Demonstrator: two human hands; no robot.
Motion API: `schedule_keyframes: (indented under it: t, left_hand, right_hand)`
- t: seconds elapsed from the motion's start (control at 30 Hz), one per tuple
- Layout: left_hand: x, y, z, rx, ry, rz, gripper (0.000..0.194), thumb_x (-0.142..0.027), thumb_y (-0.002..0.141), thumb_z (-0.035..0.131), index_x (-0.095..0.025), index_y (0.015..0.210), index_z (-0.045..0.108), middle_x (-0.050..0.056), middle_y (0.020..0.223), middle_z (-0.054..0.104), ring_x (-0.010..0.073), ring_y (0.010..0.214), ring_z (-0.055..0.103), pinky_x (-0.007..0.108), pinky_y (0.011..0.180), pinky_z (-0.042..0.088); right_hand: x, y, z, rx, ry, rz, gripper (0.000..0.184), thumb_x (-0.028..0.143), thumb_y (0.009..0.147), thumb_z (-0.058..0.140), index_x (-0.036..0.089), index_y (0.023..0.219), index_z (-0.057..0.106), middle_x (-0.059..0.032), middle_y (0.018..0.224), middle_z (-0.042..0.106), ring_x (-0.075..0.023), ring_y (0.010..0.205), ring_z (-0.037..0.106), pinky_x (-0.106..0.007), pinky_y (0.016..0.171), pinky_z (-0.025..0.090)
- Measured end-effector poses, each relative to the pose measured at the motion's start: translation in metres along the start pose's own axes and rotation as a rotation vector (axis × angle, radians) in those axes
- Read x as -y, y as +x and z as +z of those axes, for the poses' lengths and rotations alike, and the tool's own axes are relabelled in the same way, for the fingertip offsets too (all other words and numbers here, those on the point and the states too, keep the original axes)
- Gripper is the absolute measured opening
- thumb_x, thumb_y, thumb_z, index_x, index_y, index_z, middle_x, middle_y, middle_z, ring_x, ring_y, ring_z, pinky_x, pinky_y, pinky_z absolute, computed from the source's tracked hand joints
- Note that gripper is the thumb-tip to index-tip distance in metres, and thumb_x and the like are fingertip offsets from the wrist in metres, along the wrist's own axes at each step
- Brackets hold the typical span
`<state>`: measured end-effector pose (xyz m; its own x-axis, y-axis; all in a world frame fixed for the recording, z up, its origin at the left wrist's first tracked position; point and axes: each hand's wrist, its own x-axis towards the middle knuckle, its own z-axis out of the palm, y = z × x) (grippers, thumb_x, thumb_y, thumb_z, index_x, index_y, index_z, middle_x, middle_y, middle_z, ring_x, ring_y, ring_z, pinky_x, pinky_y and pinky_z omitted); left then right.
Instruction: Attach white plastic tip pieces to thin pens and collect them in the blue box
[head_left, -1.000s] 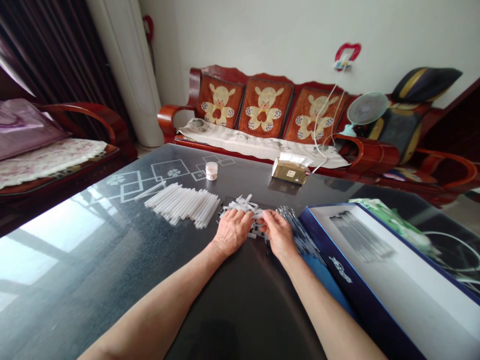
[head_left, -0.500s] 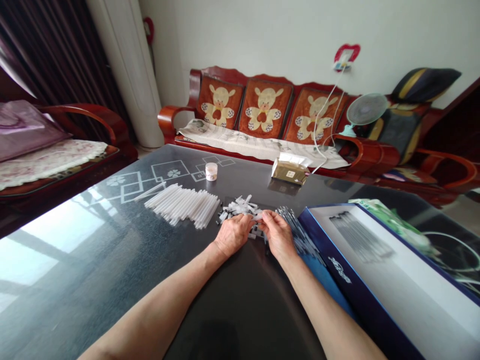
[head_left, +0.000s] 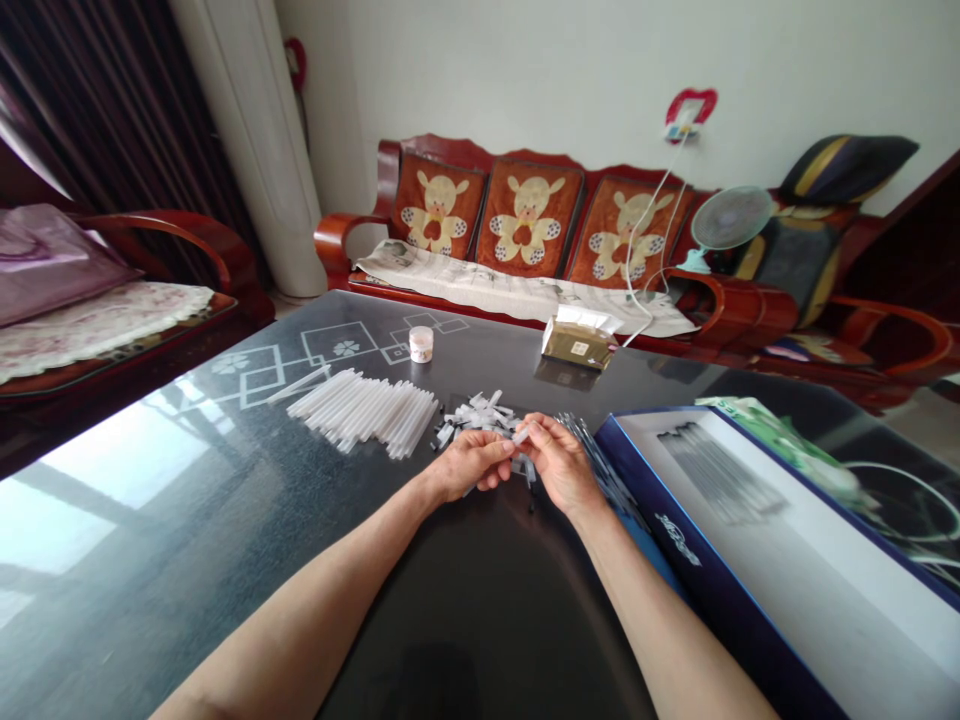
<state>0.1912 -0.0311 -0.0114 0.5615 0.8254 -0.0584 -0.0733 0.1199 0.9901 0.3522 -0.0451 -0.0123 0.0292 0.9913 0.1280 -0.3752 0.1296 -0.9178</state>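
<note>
Clear plastic pieces (head_left: 474,412) lie in a loose heap near the middle of the glass-topped table (head_left: 480,610), just past your hands. Your right hand (head_left: 562,465) is narrowed around one short clear piece (head_left: 519,436), pinching it between thumb and fingers. Your left hand (head_left: 469,465) sits curled just beside that piece; whether it holds anything can't be told from this view. Left of the heap, long clear tubes (head_left: 360,408) lie side by side in a tight row. Thin dark rods (head_left: 589,445) fan out just beside your right hand, running toward a blue box (head_left: 720,610) with a white inside at the table's right edge. A small white jar (head_left: 421,343) and a tissue box (head_left: 579,345) stand near the far edge.
</note>
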Motion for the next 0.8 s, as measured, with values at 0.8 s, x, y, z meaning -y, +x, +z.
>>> schedule_keyframes:
  t: [0.8]
  left_hand:
    - [0.021,0.0,0.009,-0.517,1.043,0.627,0.022,-0.03,0.095,0.046,-0.018,0.084,0.061,0.003,0.075,0.063,0.0131,0.069,0.06,0.022,0.066,0.047]
  right_hand:
    - [-0.012,-0.007,0.025,-0.344,0.072,-0.032,0.033,0.043,0.062,0.081,0.017,0.078,0.069,-0.0013,0.078,0.071,-0.0135,0.067,0.062,-0.028,0.065,0.051]
